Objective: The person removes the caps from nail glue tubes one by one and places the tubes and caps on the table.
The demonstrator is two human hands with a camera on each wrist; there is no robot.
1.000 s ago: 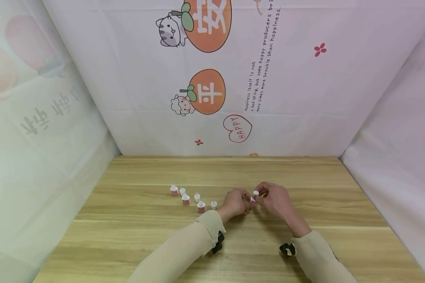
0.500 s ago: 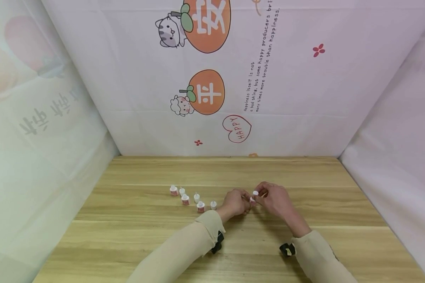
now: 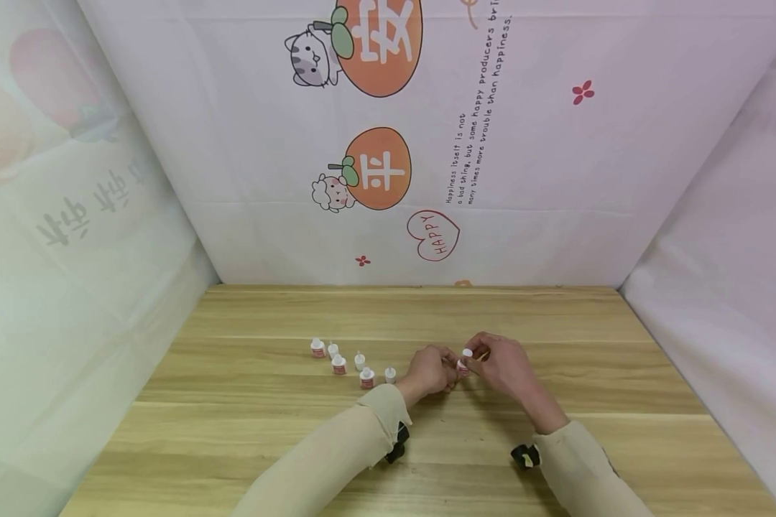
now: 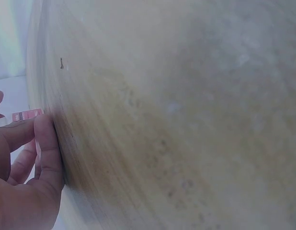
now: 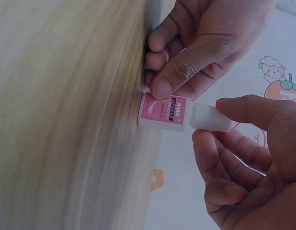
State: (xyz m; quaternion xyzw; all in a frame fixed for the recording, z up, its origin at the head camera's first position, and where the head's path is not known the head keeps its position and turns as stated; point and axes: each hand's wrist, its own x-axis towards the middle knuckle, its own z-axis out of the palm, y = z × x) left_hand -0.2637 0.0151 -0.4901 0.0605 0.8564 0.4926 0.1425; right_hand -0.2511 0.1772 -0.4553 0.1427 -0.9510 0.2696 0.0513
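Observation:
A small white nail glue bottle [image 5: 165,112] with a pink label stands on the wooden table in the right wrist view. My left hand [image 3: 430,370] holds its body low down, thumb on the label. With thumb and fingers my right hand [image 3: 507,366] pinches the white cap [image 5: 210,117], which sits on the bottle's neck. Whether the cap is tight cannot be seen. Only an edge of the pink label [image 4: 27,114] shows past the fingers in the left wrist view.
Left of my hands, several small things stand on the table [image 3: 265,431]: three similar bottles [image 3: 367,378] without caps, and three white brush caps [image 3: 360,361] with their stems up. White printed cloth [image 3: 524,179] closes off the back and both sides.

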